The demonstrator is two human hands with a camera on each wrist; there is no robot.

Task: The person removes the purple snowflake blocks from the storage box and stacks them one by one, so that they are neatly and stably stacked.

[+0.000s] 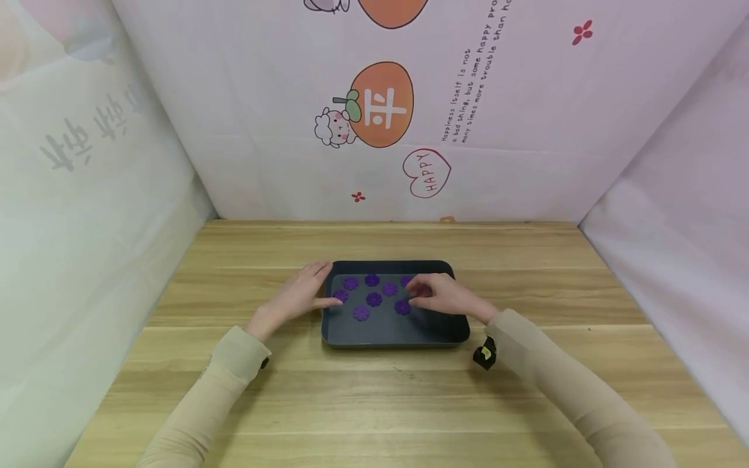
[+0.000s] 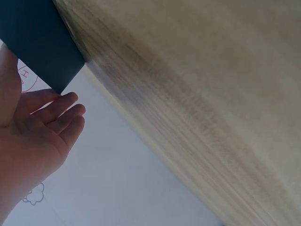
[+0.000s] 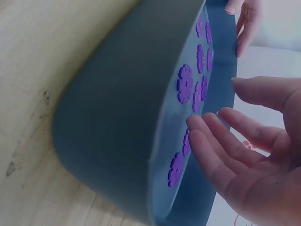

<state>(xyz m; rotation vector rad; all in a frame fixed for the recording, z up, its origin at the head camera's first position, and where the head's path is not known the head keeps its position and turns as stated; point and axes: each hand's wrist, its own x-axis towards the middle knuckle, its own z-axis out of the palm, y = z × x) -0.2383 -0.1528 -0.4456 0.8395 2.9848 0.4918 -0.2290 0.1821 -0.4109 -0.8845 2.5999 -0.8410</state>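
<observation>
Several purple flower-shaped pieces (image 1: 374, 299) lie spread over the floor of a dark blue-grey tray (image 1: 433, 331). At the tray's left end is my left hand (image 1: 292, 298), its fingers by the back left corner and its thumb reaching over the side near a piece. In the left wrist view that hand (image 2: 35, 129) has loosely bent fingers against the tray's corner (image 2: 42, 47). My right hand (image 1: 447, 296) hovers over the tray's right half. The right wrist view shows its fingers (image 3: 211, 155) parted from the thumb, nothing held, close to purple pieces (image 3: 176, 169).
The tray stands on a light wooden table (image 1: 374, 403). Behind the table hangs a white printed cloth (image 1: 263, 130), with pale cloth on both sides. A small black object with a yellow mark (image 1: 485, 353) is beside the right cuff.
</observation>
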